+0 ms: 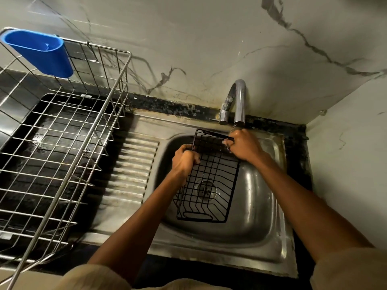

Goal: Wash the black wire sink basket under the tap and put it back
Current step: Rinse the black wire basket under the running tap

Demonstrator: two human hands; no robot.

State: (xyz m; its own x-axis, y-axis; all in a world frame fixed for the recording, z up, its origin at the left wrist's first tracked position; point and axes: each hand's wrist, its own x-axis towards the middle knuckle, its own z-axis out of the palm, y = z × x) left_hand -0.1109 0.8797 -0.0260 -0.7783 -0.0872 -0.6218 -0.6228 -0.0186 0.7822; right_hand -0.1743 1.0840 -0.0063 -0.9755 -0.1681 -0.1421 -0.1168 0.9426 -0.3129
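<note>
Two hands: both hold the black wire basket (211, 181) over the sink (257, 216).
Left hand (185, 159): grip closed, fingers curled round the basket's left rim wire.
Right hand (244, 145): grip closed round the basket's far rim, just below the tap's spout.
Basket position: tilted, far end raised toward the tap (235, 101), near end low in the bowl above the drain (206, 189).
Tap: chrome, at the sink's back edge; flow cannot be told.
Desk, left side: steel wire dish rack (62, 143) with a blue plastic holder (39, 52) hooked on its far rim.
</note>
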